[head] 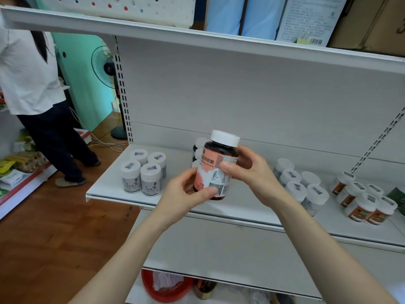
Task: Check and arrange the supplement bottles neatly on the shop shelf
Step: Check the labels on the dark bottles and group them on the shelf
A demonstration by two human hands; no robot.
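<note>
A dark supplement bottle (215, 170) with a white cap and a pink-and-white label is held upright above the white shelf (241, 207). My left hand (186, 191) grips its lower part, thumb across the label's bottom. My right hand (252, 172) grips its upper right side, thumb on the label. Behind it, more dark bottles of the same kind (196, 151) stand on the shelf, mostly hidden. Several white bottles (144, 172) are grouped at the shelf's left. Another cluster of white bottles (304, 187) stands to the right.
Several white-capped bottles with red-brown labels (361, 202) stand at the far right. A person in a white top (32, 84) stands on the wooden floor at left, near a fan (105, 64). The upper shelf (197, 34) carries boxes. A red basket (164, 288) lies on the shelf below.
</note>
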